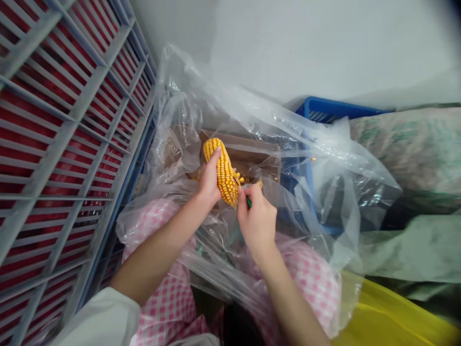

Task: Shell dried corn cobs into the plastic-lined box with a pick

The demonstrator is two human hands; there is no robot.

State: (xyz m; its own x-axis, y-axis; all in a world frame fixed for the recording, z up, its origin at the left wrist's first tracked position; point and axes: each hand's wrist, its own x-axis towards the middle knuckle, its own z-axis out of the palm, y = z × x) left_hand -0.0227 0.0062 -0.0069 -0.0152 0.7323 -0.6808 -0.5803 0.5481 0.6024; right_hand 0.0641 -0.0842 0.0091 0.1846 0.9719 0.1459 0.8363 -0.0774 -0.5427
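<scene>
My left hand [209, 180] grips a yellow-orange ear of dried corn [222, 170] from its left side, with the cob tilted and its tip pointing up and left. My right hand [257, 223] is shut on a small green-handled tool [248, 202], and the tool's end meets the lower part of the cob. Most of the tool is hidden by my fingers. Beneath the hands, a cardboard box [239, 154] sits inside a transparent plastic bag [180, 125], with loose corn kernels [245, 179] lying near the cob.
A grey rack holding red crates [61, 144] fills the left side. A blue plastic crate [324, 109] stands behind the bag, against a pale wall. Stuffed sacks [406, 154] lie at the right, above a yellow bin [392, 317]. Pink checked cloth [167, 293] covers my lap.
</scene>
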